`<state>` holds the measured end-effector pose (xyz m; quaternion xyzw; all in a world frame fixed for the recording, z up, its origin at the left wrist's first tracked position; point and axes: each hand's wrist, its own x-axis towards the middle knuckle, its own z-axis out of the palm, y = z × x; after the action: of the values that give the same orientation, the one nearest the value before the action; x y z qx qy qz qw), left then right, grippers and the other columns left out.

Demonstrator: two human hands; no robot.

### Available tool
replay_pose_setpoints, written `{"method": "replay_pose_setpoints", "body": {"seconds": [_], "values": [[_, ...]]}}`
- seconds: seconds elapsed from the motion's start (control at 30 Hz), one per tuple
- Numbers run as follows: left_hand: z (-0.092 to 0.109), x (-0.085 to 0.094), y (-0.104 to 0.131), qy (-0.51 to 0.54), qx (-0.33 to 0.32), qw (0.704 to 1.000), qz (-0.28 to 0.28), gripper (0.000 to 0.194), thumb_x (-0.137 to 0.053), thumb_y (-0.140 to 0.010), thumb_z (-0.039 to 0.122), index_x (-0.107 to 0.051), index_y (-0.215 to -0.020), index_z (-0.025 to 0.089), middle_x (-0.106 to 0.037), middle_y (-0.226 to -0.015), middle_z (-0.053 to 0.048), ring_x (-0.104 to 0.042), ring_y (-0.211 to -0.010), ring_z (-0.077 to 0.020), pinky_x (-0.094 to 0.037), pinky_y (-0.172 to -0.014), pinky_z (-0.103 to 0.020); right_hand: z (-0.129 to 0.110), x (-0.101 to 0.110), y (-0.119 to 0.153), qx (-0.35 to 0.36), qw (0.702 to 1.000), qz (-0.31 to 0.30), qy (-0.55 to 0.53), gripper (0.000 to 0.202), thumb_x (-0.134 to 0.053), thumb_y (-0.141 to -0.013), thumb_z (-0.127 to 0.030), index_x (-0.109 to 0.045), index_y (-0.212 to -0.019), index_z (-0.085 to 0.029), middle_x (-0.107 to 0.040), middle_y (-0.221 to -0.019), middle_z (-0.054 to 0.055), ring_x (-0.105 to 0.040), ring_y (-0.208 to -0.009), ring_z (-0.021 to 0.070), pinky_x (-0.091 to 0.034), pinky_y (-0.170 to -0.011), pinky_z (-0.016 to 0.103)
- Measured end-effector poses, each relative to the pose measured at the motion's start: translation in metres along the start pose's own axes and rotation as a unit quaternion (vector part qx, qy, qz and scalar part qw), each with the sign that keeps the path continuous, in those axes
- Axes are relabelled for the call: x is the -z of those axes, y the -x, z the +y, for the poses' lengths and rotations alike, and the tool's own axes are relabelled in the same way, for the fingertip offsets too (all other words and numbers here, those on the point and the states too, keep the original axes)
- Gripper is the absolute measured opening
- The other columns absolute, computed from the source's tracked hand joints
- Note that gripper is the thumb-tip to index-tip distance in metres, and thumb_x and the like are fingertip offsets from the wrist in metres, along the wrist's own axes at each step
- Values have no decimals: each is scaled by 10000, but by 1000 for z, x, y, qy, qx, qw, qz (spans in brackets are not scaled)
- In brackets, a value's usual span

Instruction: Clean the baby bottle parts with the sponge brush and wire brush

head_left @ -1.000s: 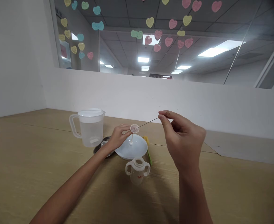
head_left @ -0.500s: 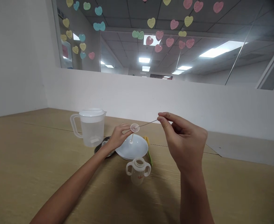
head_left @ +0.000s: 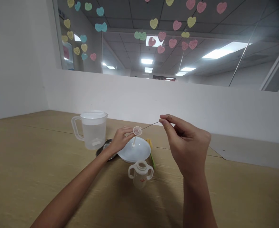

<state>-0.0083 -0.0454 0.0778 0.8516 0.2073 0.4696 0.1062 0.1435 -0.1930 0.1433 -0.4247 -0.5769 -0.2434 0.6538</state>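
Observation:
My left hand (head_left: 121, 138) pinches a small translucent round bottle cap (head_left: 137, 130) by its edge, its open side facing me. Below the cap a white straw (head_left: 134, 142) with a thick end shows in front of the bowl; where it joins the cap is hidden. Between thumb and fingertips, my right hand (head_left: 189, 142) grips a thin dark wire (head_left: 150, 125) that slants down into the cap. I cannot make out what is on the wire's far end. Nearer me, a clear two-handled baby bottle (head_left: 140, 179) with red print stands upright, uncapped.
Behind the hands lies a white bowl (head_left: 139, 155). A lidded clear pitcher (head_left: 94, 131) stands left of it, beside a dark dish (head_left: 101, 153) partly covered by my left arm. Right of the bowl is a yellow-and-green tool (head_left: 153, 161). A white wall (head_left: 129, 95) borders the table.
My right hand has shifted very slightly left along with the wire, which looks straighter. The left hand and cap stay nearly in place.

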Motion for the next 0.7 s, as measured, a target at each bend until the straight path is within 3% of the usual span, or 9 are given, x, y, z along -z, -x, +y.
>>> {"method": "replay_pose_setpoints", "body": {"seconds": [0.4, 0.7], "values": [[4, 3, 1, 3, -12, 1000, 14, 306, -475, -863, 364, -648, -704, 167, -615, -743, -38, -520, -731, -162, -384, -687, -265, 2, -4, 3, -6, 999, 40, 15, 135, -581, -789, -242, -704, -834, -211, -686, -703, 7, -549, -492, 106, -444, -458, 251], [3, 4, 1, 5, -6, 1000, 7, 255, -480, -866, 329, -658, -783, 167, -613, -765, -34, -515, -749, -162, -381, -694, -263, -1, -1, 3, -17, 1000, 9, -25, 126, -592, -776, -232, -702, -829, -201, -706, -772, 12, -558, -513, 101, -466, -477, 242]]}}
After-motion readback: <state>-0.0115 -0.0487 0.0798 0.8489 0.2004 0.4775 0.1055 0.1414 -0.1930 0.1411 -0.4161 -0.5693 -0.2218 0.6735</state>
